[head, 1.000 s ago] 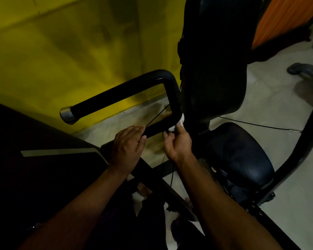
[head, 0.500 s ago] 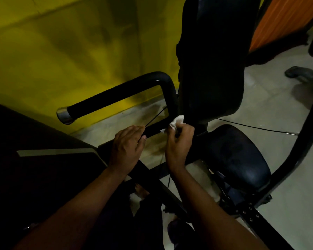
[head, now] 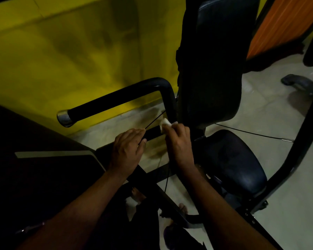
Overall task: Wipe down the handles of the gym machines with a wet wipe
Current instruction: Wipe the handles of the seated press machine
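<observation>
head view: we look down on both hands working at a dim gym machine.
left hand point(head: 128, 148): palm down; we see its fingers point(head: 134, 136) pressed side by side and bent over the lower tube point(head: 152, 131), with the thumb lying along the hand's edge. it grips that tube.
right hand point(head: 179, 141): fingers curled in, pinching the wet wipe point(head: 165, 123) at their tips. we cannot tell how each finger lies under the wipe.
wet wipe: small, white and crumpled into a soft wad. it is pressed against the handle point(head: 116, 100) where the handle's down-running leg meets the lower tube, just beside the left fingertips.
handle: a round, matte black tube bent in a smooth u shape. its upper arm ends in a shiny chrome cap point(head: 64, 118).
back pad point(head: 215, 60): tall and black, with a smooth leather-like cover and rounded corners; it stands upright just right of the wipe.
seat pad point(head: 229, 159): black, cushioned and rounded, with a faint sheen; it sits below the back pad.
cable point(head: 249, 132): a thin dark wire stretched above the floor point(head: 260, 109) beyond the seat pad.
floor: pale, smooth and hard.
wall point(head: 61, 51): yellow, with a blotchy painted surface.
panel point(head: 278, 24): orange and finely ribbed, at the top right.
</observation>
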A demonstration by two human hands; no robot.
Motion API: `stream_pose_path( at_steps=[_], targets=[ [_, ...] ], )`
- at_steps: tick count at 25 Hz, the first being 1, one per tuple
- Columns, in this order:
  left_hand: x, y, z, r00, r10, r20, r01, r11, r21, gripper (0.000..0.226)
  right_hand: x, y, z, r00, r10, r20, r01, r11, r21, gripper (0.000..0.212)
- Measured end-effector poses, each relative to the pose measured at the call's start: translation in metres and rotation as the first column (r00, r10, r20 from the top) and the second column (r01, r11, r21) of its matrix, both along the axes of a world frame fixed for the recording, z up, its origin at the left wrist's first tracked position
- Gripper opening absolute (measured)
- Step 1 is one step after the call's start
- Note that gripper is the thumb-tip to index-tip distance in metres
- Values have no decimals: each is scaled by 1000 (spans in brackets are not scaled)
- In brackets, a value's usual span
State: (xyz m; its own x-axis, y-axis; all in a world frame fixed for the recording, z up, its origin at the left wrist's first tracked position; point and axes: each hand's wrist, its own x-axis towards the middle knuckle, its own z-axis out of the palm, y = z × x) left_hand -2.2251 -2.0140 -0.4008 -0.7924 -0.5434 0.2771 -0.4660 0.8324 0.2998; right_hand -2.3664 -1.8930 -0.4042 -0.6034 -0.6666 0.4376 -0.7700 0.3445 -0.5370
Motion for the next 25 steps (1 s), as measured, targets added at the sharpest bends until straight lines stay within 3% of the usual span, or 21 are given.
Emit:
stream_pose_path(
  at_steps=[2,4,5,6,7,8,11,14,18,21,25],
  targets=[
    [-3,2,0,1000,-6,-16,5,1000,-8,40,11,6,-5,927,-151,342,205,971,-126,19],
    [-10,3,0,1000,-9,-17,9,1000,-10,40,9,-6,-1,644,-210,736,481,859,-175,11],
    [-14,3,0,1000,-9,-16,9,1000,-4,41,1,-15,5,498,-149,854,547,819,-176,11],
    [-17,2,0,1000,-12,-15,12,1000,3,41,-6,-23,12,417,-76,906,569,799,-195,13],
    [-19,1,-1,1000,-17,-16,18,1000,9,41,-10,-27,17,407,-21,913,561,795,-232,15],
    [-19,2,-3,1000,-23,-15,24,1000,11,41,-9,-27,20,466,0,885,528,802,-278,16],
    [-19,1,-7,998,-42,-38,43,999,29,41,-4,-16,18,797,-43,603,318,878,-358,14],
    [-22,-1,-6,998,-42,-38,42,999,5,41,-20,-13,5,949,-35,312,141,935,-325,16],
    [-21,2,-7,998,-23,-53,24,1000,17,41,-21,-1,-8,999,38,32,-33,989,-147,22],
    [-23,0,-7,998,-24,-62,24,1000,3,40,-30,-9,3,988,81,-128,-99,985,-144,21],
    [-23,1,-10,998,-7,-67,8,1000,11,40,-29,-13,6,984,70,-161,-83,993,-80,23]
  ],
)
